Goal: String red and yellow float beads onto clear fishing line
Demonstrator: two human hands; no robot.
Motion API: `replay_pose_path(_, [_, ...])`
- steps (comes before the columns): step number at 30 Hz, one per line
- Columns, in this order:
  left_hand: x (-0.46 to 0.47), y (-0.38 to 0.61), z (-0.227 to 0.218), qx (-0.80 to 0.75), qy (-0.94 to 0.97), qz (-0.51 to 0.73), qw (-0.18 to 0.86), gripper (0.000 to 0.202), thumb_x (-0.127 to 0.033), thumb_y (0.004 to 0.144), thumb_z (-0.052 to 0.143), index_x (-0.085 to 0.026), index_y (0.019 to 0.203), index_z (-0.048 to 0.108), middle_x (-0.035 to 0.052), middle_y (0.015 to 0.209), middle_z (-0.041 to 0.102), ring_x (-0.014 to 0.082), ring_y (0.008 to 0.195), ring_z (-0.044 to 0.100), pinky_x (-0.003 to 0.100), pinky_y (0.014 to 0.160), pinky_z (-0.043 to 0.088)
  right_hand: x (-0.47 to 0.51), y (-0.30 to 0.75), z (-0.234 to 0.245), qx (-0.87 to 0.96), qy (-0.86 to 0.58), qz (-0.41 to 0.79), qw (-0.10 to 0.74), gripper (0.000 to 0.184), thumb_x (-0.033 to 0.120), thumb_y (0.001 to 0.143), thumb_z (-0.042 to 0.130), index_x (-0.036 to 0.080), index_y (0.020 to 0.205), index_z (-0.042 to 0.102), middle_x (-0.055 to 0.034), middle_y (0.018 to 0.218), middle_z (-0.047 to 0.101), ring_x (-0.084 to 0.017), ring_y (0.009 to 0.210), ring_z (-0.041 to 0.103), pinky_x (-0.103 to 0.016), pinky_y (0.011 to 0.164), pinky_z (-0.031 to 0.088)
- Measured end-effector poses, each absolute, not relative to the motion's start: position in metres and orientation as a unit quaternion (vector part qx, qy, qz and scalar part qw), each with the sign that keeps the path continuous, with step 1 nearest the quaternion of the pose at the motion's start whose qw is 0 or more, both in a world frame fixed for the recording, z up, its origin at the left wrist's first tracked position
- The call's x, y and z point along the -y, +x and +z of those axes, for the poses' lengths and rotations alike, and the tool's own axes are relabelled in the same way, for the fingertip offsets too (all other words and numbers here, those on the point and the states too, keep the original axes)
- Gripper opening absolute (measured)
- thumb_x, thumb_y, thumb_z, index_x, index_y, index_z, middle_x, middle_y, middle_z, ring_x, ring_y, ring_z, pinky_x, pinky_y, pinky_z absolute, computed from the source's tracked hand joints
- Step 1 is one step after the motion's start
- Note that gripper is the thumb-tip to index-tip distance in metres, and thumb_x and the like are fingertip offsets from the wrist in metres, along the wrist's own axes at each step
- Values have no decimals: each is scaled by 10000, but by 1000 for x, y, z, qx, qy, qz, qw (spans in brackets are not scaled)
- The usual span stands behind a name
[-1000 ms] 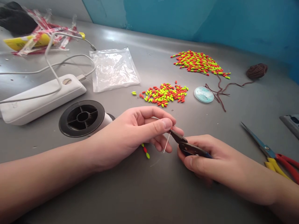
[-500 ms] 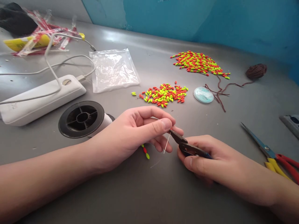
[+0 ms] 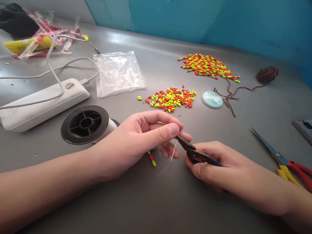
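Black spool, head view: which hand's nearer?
Left. The left hand sits just right of the black spool, its wrist close by; the right hand is much farther right, beyond the left hand.

The oval beads [image 3: 170,99] mix neon yellow and orange-red; the patchy wall [image 3: 170,19] is teal-blue.

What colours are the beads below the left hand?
Red and yellow-green beads, seen best in the head view.

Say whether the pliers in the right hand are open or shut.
Shut: the pliers taper to one tip, with no gap showing.
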State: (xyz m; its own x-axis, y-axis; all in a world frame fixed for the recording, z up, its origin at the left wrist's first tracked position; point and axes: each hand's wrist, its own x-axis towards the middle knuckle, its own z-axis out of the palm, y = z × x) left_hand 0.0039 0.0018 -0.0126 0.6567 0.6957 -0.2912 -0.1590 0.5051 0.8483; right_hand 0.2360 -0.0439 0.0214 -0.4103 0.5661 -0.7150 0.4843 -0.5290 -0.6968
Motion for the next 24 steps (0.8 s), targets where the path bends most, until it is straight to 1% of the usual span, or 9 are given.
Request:
replay_pose_path(10, [-2, 4, -12, -332, 414, 264, 806, 185, -385, 988, 779, -204, 1009, 744, 51, 1052, 837, 114, 766, 744, 241, 738, 593, 44, 237, 21, 489, -540, 684, 30, 294, 388, 942, 655, 211, 774, 491, 42, 688, 458, -129, 661, 402, -282, 602, 327])
replay_pose_path(16, [-2, 4, -11, -332, 416, 245, 811, 209, -412, 995, 771, -213, 1034, 720, 35, 1075, 829, 103, 781, 745, 230, 742, 578, 44, 236, 21, 483, -529, 697, 35, 293, 370, 948, 655, 211, 775, 480, 48, 695, 443, -122, 661, 402, -267, 599, 331])
replay_pose_path(21, [-3, 4, -11, -333, 421, 225, 813, 227, -424, 1002, 759, -206, 1052, 725, 54, 1114, 826, 109, 798, 743, 226, 725, 562, 43, 235, 23, 483, -533, 694, 43, 249, 360, 934, 663, 206, 798, 523, 51, 704, 443, -118, 651, 404, -261, 590, 341])
replay_pose_path(24, [-3, 4, -11, -328, 418, 223, 817, 212, -418, 1002, 759, -212, 1049, 737, 53, 1129, 826, 112, 802, 748, 228, 720, 563, 44, 235, 22, 489, -532, 690, 43, 225, 376, 934, 663, 199, 840, 560, 42, 742, 455, -118, 653, 414, -263, 589, 354])
